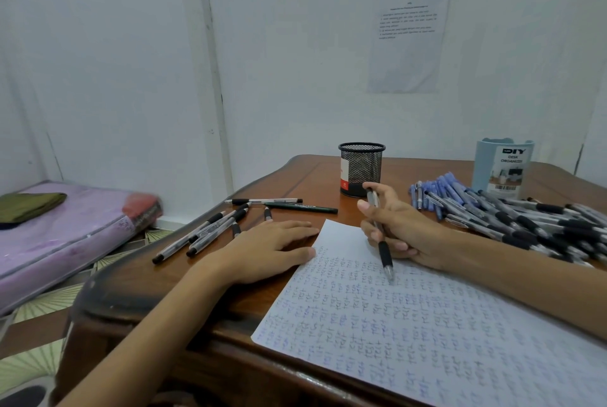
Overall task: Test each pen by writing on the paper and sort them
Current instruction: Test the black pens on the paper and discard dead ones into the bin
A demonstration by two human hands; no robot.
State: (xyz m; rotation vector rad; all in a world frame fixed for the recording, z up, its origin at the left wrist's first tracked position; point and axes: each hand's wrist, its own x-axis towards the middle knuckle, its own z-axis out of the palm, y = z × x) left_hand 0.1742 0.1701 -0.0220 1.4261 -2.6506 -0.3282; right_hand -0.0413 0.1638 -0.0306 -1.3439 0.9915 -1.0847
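So closest up there's the white sheet of paper (427, 324), packed with rows of tiny blue scribbles, lying on the brown wooden table (164, 281). Left hand (272, 249) lies flat with fingers straight, fingertips right at the paper's left edge. Right hand (397, 229) is wrapped round a clear pen with a black grip (382, 242), tip down on the paper near its top. Left of the hands is a small scatter of black-capped pens (210, 229); off to the right, a big heap of black and blue pens (512, 212). Further back stands a black mesh pen cup (361, 170) and a pale blue desk organizer (502, 166), then a printed sheet on the wall (409, 42).
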